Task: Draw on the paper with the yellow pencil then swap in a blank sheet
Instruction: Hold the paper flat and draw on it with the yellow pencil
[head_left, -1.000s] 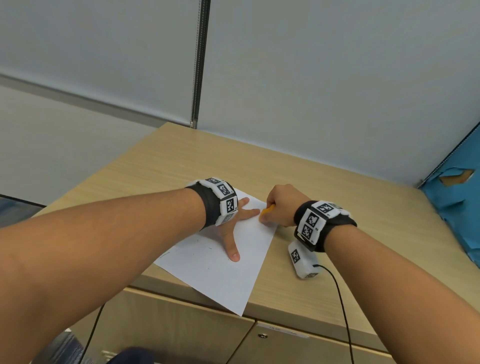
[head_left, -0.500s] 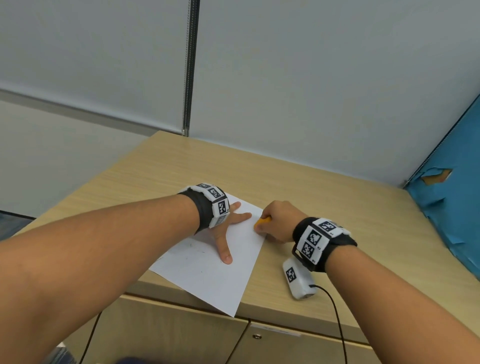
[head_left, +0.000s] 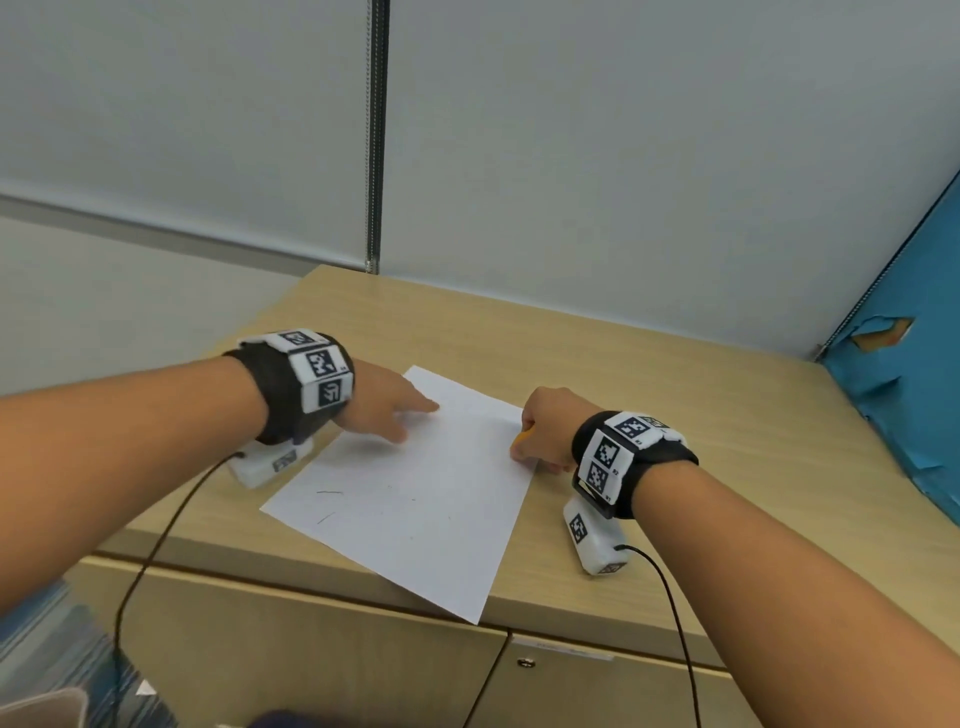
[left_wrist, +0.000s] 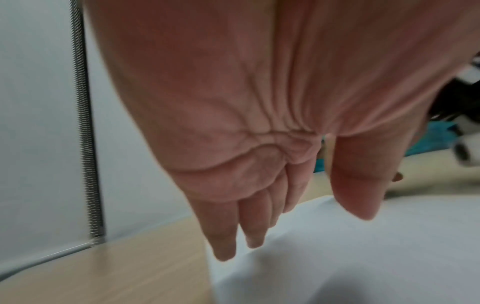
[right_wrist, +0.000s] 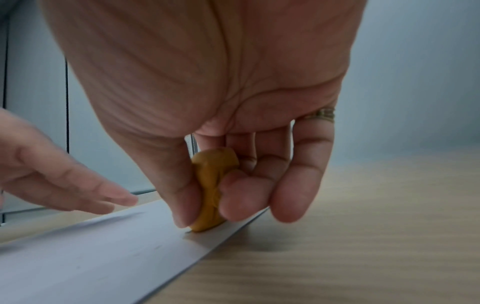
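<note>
A white sheet of paper (head_left: 415, 493) lies askew on the wooden cabinet top (head_left: 701, 415), with faint pencil marks near its left corner. My right hand (head_left: 519, 441) pinches a short yellow pencil (head_left: 522, 435) between thumb and fingers at the sheet's right edge. In the right wrist view the yellow pencil (right_wrist: 211, 191) stands with its tip on the paper (right_wrist: 91, 257). My left hand (head_left: 410, 418) is over the sheet's far left part, fingers (left_wrist: 226, 236) straight and holding nothing. Whether they touch the paper (left_wrist: 363, 257) I cannot tell.
The paper's near corner sticks out past the cabinet's front edge (head_left: 571, 608). A grey wall rises right behind the top. A torn blue panel (head_left: 909, 389) stands at the right. Cables hang from both wrist cameras in front of the cabinet doors (head_left: 363, 665).
My left hand has come off the middle of the sheet, where it lay flat, and moved left and farther back. The right hand stays at the right edge with the pencil.
</note>
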